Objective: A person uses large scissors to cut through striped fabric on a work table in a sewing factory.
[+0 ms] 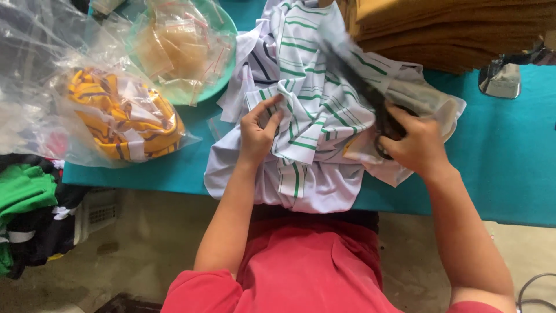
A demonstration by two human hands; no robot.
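**A:** Where is the garment, and which way does it lie?

**B:** A white garment with green stripes (pixel 307 116) lies crumpled on the teal table (pixel 509 156), right in front of the person. Its long axis runs away from the person, from the near table edge, where a fold hangs over, toward the far side. The stripes bend in several directions with the folds.

**A:** What are the hands doing?

**B:** The left hand (pixel 258 134) is partly curled, fingertips pinching a striped fold near the middle of the cloth. The right hand (pixel 418 146) is closed around the dark handles of a pair of scissors (pixel 370 98). The blades are blurred and point up and to the left, across the garment.

**A:** And the materials around it?

**B:** The garment looks soft and thin. To the left, a clear, crinkly plastic bag (pixel 124 116) holds yellow striped cloth. Behind that, a green bowl (pixel 223 75) holds small clear zip bags. A stack of flat mustard-brown fabric (pixel 452 29) sits at the far right. Green and black clothes (pixel 26 203) are piled low at the left.
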